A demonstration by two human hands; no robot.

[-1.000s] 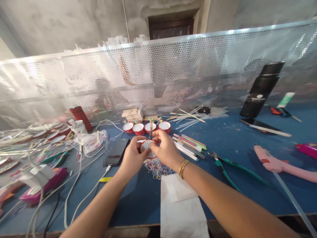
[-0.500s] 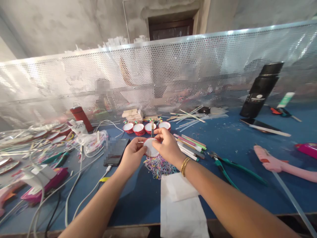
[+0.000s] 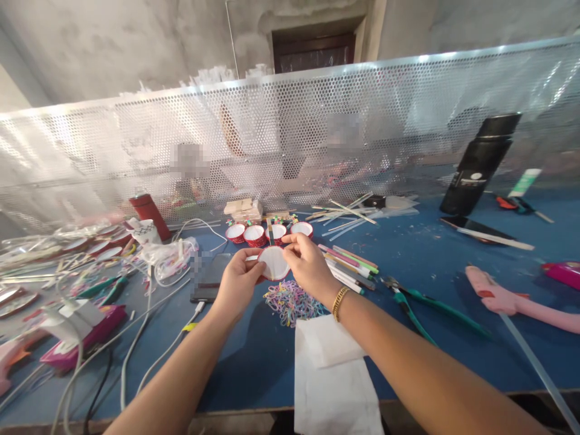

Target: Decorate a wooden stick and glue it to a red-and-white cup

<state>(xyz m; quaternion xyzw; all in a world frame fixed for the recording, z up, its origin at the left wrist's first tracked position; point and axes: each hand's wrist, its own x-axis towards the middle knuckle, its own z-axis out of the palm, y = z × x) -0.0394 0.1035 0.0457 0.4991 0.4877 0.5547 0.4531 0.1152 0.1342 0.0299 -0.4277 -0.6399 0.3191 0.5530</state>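
Note:
Between my two hands is a small drum [image 3: 274, 263] with a round white face and a thin red rim; a flat stick [image 3: 270, 232] points away from its far edge. My left hand [image 3: 239, 279] pinches the drum's left side, thumb on the near edge. On the other side, my right hand [image 3: 309, 264] has its fingers closed at the right rim. Beyond them stands a row of several red drums [image 3: 254, 235] with white faces. Just below the held drum lies a pile of pastel elastic loops [image 3: 292, 304].
Marker pens [image 3: 348, 266], green-handled pliers [image 3: 439, 311] and a pink glue gun [image 3: 502, 297] lie to the right. A black bottle [image 3: 480, 166] stands farther back. Left are a phone [image 3: 211, 281], cables and a power strip [image 3: 86, 341]. White cloth [image 3: 333, 374] hangs over the near edge.
The drum has shifted slightly left and away from me, and its stick now leans left. Both hands keep their grip; more of the elastic pile shows below.

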